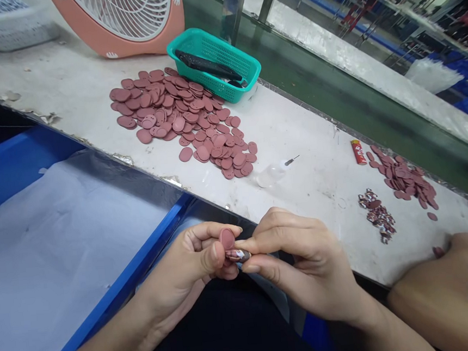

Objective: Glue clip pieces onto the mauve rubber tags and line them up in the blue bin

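Observation:
Between thumb and fingers, my left hand [196,258] pinches a dusty-red oval disc [227,238], standing on edge. My right hand [298,252] is closed on a small painted figure piece [239,256] in brown, white and red, which touches the lower part of the disc. Where the two pieces meet is partly covered by my fingertips. Beyond my hands, a large heap of similar red oval discs [187,114] is spread on the worktable [301,191]. Some of them show small holes.
A green basket [220,92] holding a black tool and a pink fan [122,21] stand behind the heap. A clear needle-tipped bottle [273,175] lies nearby. Right are small painted pieces [379,214], more discs [410,179], a red tube [358,152] and another person's arm [444,288]. Lower left, a blue crate [150,245].

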A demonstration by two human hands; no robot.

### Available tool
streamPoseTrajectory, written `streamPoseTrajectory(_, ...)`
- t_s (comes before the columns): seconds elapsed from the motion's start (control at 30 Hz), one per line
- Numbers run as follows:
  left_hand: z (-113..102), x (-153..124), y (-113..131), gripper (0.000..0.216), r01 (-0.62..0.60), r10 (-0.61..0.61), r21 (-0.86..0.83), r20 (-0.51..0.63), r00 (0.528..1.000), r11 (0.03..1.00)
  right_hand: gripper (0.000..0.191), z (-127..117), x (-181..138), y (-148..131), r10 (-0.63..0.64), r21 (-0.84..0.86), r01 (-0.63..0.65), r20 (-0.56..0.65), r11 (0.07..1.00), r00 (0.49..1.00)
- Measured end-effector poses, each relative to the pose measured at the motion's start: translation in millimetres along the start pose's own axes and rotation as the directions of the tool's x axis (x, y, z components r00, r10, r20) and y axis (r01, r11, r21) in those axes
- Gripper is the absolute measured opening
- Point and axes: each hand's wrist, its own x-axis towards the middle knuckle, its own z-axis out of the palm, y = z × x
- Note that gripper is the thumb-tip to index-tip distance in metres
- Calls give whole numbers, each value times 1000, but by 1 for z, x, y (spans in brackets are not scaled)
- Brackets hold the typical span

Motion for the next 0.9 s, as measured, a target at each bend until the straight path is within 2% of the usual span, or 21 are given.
streamPoseTrajectory(0.33,-4,0,0,34,-21,21,-25,-5,1000,999,12,3,6,3,3,7,-3,10,1000,1000)
streamPoseTrajectory(0.6,-17,7,-1,40,-10,10,-7,25,1000,1000,10,6,8,7,91,25,-92,18,995,996)
streamPoseTrajectory(0.73,-25,10,7,59,-18,15,57,47,999,998,11,12,8,9,71,-5,-71,-31,997,997)
streamPoseTrajectory(0.77,-26,10,9,65,-44,42,73,22,999,996,12,16,8,9,50,-39,-52,-63,998,997)
streamPoseTrajectory(0.83,-27,6,13,64,-157,170,107,-120,978,982,16,27,8,11,-18,-154,-6,-153,988,988)
streamPoseTrajectory(0.9,-28,0,13,47,-308,345,162,-314,884,937,22,42,9,14,-122,-307,44,-239,951,963)
